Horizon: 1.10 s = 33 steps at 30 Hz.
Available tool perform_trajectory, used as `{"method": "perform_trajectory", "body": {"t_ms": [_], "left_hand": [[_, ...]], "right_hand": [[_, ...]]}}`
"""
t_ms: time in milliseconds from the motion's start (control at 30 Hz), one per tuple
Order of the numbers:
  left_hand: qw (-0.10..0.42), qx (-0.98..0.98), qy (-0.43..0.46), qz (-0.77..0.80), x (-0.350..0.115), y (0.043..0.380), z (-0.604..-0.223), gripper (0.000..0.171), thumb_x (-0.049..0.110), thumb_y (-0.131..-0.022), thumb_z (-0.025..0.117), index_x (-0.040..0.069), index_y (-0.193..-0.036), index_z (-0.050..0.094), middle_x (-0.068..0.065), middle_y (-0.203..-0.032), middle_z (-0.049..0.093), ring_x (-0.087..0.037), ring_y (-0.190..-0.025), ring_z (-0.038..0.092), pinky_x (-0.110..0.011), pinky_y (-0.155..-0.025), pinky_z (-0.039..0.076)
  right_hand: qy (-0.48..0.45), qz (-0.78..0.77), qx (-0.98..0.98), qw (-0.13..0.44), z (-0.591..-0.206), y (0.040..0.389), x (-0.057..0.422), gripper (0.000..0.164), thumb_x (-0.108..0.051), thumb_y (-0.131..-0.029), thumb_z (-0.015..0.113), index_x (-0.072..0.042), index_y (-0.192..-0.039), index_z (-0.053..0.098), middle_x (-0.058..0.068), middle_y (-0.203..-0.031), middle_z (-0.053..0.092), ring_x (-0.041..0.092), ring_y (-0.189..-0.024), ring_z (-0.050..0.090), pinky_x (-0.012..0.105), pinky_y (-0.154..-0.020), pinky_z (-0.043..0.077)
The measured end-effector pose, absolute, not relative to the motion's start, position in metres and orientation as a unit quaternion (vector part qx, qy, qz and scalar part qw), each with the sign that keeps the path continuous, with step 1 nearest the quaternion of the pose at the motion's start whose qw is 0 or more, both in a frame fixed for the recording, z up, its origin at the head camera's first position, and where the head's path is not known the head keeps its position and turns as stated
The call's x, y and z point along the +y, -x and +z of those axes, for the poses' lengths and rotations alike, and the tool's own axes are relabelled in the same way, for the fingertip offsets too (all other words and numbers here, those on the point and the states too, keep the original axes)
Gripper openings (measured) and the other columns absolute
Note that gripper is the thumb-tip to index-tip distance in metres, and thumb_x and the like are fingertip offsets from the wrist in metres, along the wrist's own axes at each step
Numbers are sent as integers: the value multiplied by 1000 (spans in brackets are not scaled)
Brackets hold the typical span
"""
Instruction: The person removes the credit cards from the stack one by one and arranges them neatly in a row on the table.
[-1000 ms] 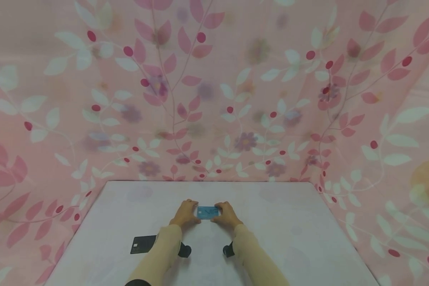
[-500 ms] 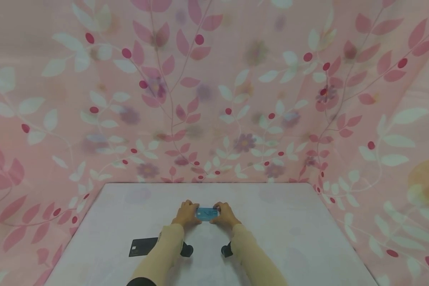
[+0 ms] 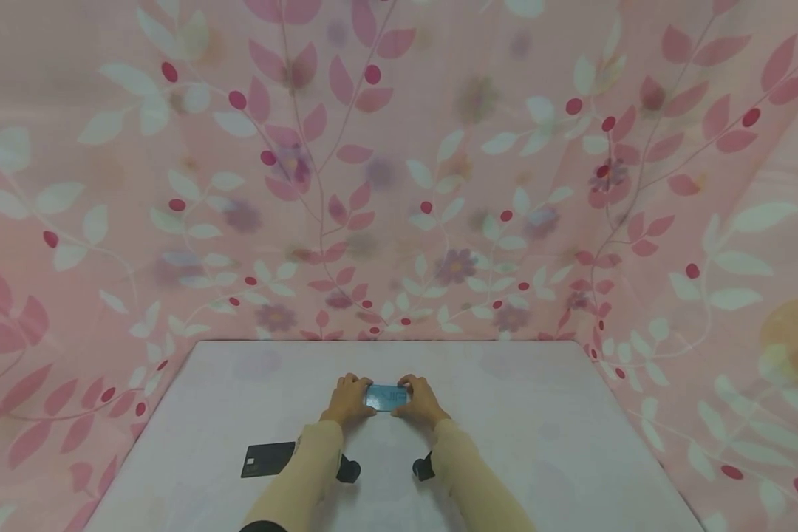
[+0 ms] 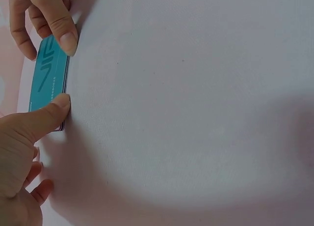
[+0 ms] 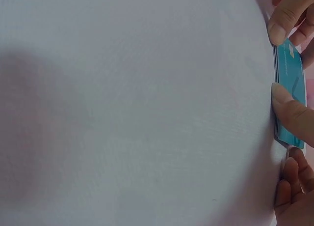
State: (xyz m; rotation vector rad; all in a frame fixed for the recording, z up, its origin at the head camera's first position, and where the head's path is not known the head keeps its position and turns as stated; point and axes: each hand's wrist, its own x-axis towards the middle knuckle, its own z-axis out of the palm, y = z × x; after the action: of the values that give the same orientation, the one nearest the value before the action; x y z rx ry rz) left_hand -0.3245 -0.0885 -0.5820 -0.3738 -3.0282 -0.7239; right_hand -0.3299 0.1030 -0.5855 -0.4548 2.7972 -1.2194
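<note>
We see the teal rectangular card stack point(image 3: 387, 398) between left hand point(image 3: 347, 397) and right hand point(image 3: 423, 399), which pinch and partly cover its ends; we cannot tell if it touches the white tabletop point(image 3: 519, 421); a pale-yellow fabric sleeve point(image 3: 304, 464) hides part of a black rectangular card point(image 3: 266, 459)

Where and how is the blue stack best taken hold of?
Probably by both long edges near the two ends, one hand from each side, as the left hand and right hand do. The blue stack is thin, and its layered edge suggests separate cards; pressing on opposite edges should keep them squared.
</note>
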Motion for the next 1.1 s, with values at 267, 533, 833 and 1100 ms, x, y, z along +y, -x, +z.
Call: {"method": "perform_trajectory", "body": {"t_ms": [267,533,833,1100], "left_hand": [[10,-958,116,-263,-91,323,-583,58,23,-67,84,6,-117,61,-17,-108,50,-32,-100,44,-48,-87,42],[10,-953,119,-280,-94,323,-588,61,24,-68,83,5,-121,60,-17,-112,50,-33,-105,44,-48,-92,40],[-3,-939,125,-321,-99,318,-584,61,16,-68,83,2,-122,58,-20,-117,51,-38,-111,44,-51,-97,38],[12,-927,139,-349,-102,318,-580,61,13,-64,84,0,-119,60,-18,-110,60,-36,-106,51,-49,-94,40]], "right_hand": [[169,-415,894,1,-586,325,104,64,-7,-63,85,5,-117,54,13,-91,56,18,-81,48,30,-71,41],[170,-424,890,-6,-588,317,105,64,-6,-69,81,6,-124,51,13,-99,54,19,-86,48,31,-76,44],[172,-408,897,7,-591,312,105,60,-14,-78,74,2,-130,47,13,-113,53,24,-99,50,45,-91,43],[181,-414,892,7,-592,312,106,61,-15,-78,75,0,-131,48,8,-105,52,20,-92,47,39,-83,43]]}}
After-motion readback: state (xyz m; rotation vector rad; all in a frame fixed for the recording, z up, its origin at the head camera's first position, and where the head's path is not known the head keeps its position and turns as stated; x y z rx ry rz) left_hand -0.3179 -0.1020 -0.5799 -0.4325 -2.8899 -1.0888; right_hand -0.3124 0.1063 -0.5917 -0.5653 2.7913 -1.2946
